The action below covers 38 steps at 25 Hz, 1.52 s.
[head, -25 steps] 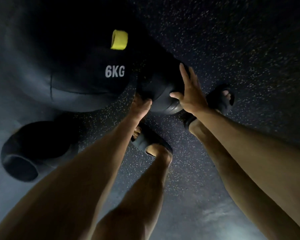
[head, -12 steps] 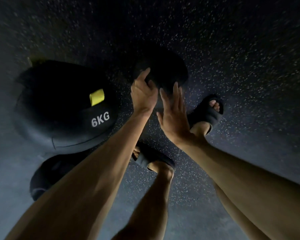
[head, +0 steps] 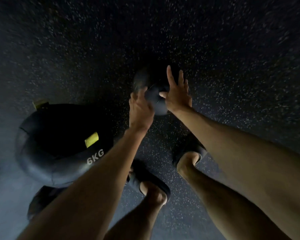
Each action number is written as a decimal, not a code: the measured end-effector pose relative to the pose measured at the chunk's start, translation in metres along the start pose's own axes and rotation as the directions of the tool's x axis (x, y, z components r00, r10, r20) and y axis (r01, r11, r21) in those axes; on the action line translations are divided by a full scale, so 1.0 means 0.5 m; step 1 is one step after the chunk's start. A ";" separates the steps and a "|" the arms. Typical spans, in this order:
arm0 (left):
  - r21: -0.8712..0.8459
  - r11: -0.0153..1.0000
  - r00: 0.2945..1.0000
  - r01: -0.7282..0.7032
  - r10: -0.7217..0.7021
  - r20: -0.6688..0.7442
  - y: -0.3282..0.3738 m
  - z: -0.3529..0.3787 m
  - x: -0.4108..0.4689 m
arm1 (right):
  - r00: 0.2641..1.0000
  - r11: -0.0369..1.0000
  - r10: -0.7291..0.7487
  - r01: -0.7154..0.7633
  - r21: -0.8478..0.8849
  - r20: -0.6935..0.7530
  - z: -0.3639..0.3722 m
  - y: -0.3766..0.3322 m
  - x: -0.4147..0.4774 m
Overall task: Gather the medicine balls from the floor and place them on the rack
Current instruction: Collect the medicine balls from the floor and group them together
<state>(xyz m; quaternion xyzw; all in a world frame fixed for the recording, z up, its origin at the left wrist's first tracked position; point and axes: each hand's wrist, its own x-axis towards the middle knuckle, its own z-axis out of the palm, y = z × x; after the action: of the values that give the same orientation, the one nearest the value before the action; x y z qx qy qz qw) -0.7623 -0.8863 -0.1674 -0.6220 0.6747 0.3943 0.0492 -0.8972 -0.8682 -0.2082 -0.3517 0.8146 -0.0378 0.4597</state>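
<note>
**A:** Between the hands sits the small ball. The right hand lies against its side, fingers straight and spread, thumb touching it.

**B:** And the left hand?

**A:** It is against the other side, but blurred. I cannot tell whether its fingers curl round the ball.

**B:** What has changed?

**A:** Half a second ago the right hand looked short of the ball; now both hands flank it. A second ago the ball lay just beside the 6KG ball; now speckled floor shows between them.

**B:** Is it lifted?

**A:** I can't say; it looks to be at or near the floor. I'd judge the pickup is only starting. No rack is in view, and the 6KG ball waits on the floor.
</note>
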 end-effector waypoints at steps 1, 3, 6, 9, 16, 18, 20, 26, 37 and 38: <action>0.037 0.999 0.994 0.038 -0.042 0.105 -0.007 0.010 -0.011 | 0.999 1.000 0.024 -0.024 0.003 0.024 -0.019 -0.002 0.023; 0.217 0.976 0.951 -0.028 -0.040 0.305 -0.004 0.023 -0.012 | 0.995 0.995 0.099 -0.098 -0.015 0.034 -0.055 -0.002 0.068; 0.351 0.924 0.929 -0.154 0.014 0.370 0.031 0.027 0.052 | 0.982 0.983 0.186 -0.186 0.002 -0.043 -0.105 -0.023 0.129; 0.386 0.918 0.957 -0.094 -0.023 0.289 0.081 0.007 0.151 | 0.967 0.981 0.161 -0.134 0.142 -0.197 -0.133 -0.029 0.143; 0.412 0.902 0.923 -0.133 -0.038 0.382 0.188 -0.120 0.415 | 0.995 1.000 -0.008 0.010 0.029 -0.099 -0.048 -0.084 0.038; 0.388 0.911 0.945 -0.137 0.002 0.328 0.200 -0.124 0.439 | 0.986 0.990 0.131 -0.123 0.075 -0.100 -0.042 -0.140 0.069; 0.297 0.937 0.968 -0.185 0.123 0.217 0.191 -0.127 0.444 | 0.957 0.964 0.257 -0.244 0.104 -0.138 -0.051 -0.180 0.115; 0.241 0.885 0.915 -0.399 0.367 0.167 0.133 -0.131 0.454 | 0.926 0.933 0.355 -0.341 0.117 -0.129 -0.248 -0.215 0.322; 0.486 0.827 0.945 -0.283 0.155 0.286 0.379 -0.161 0.708 | 0.916 0.994 0.104 -0.083 0.071 -0.387 -0.418 -0.200 0.450; 0.469 0.843 0.948 -0.262 0.136 0.287 0.408 -0.171 0.731 | 0.929 0.997 0.059 -0.035 0.070 -0.365 -0.410 -0.194 0.432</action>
<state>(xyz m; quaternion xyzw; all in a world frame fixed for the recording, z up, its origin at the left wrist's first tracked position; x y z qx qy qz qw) -0.9863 -1.2468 -0.2165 -0.4609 0.8038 0.2814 0.2497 -1.0755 -1.1259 -0.2090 -0.3043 0.8927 -0.1173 0.3109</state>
